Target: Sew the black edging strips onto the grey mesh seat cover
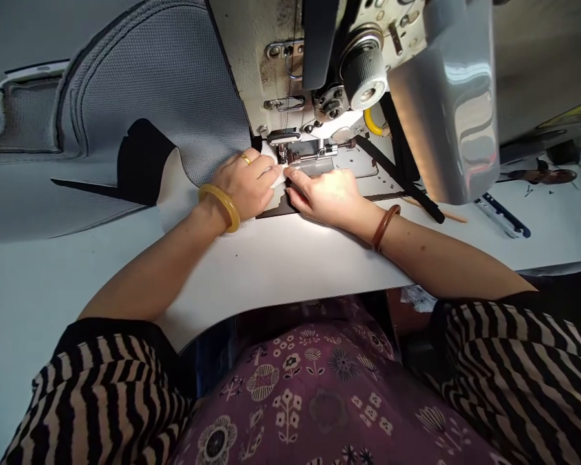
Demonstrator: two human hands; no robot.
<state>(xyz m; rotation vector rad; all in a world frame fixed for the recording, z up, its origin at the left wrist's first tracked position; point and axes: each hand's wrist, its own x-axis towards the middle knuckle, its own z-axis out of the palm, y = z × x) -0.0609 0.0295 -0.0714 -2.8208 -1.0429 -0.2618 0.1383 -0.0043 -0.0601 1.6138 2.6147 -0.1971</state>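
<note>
My left hand point(244, 184), with a gold ring and a yellow bangle, presses on the fabric just left of the sewing machine's presser foot point(283, 155). My right hand point(324, 197), with a brown bangle, lies on the needle plate's near side. The fingertips of both hands meet on a white fabric strip point(277, 179) in front of the foot. A grey mesh panel point(159, 84) spreads away to the left, joined to a black fabric piece point(142, 161). The needle is hidden behind the foot and fingers.
The sewing machine head point(319, 58) and its grey guard point(445, 97) stand above the hands. A black strap point(397, 174) crosses the white table point(281, 258), with a wooden stick point(436, 210) beside it. A metal bracket point(502, 216) lies at the right.
</note>
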